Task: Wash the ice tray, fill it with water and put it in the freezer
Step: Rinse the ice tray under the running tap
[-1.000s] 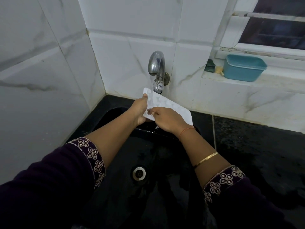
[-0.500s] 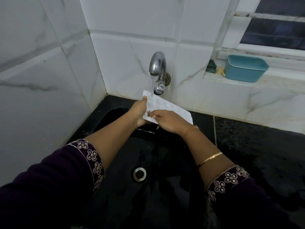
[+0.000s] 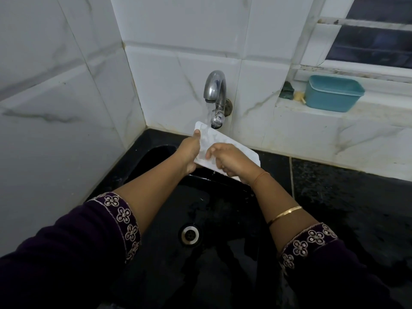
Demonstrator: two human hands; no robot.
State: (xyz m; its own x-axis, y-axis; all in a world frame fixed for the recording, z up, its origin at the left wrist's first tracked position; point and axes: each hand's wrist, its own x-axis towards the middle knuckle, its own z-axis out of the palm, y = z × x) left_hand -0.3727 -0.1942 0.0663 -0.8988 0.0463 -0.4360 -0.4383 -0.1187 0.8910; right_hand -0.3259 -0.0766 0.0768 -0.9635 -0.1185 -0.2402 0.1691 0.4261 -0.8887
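The left hand (image 3: 188,152) is gripping the left end of the ice tray (image 3: 246,151), with the thumb lying along the top face near the far corner and the fingers wrapping underneath, out of sight. The left sleeve (image 3: 89,230), dark with an embroidered flower border, is ending on the forearm. The ice tray, white and rectangular, is being held in the air over the back part of the black sink (image 3: 153,157). It is tilting so that its far left corner is sitting highest, just below the tap (image 3: 215,90). The tap, a metal spout fixed to the tiled wall (image 3: 178,63), is running: a thin stream of water (image 3: 208,114) is falling onto the tray's upper left area. The right hand (image 3: 236,162) is gripping the tray at its near long edge, the thumb pressing on the top face and the fingers curling round the edge. The drain (image 3: 190,234) is lying in the sink floor, below and between the two forearms. An orange thread (image 3: 261,176) is circling the right wrist and a gold bangle (image 3: 284,215) is sitting further up the forearm. To the right, the dark counter (image 3: 345,197) is glistening in places. On the ledge (image 3: 312,114) under the window (image 3: 367,47), a teal tub (image 3: 333,93) is standing near a green scrubber (image 3: 287,91)
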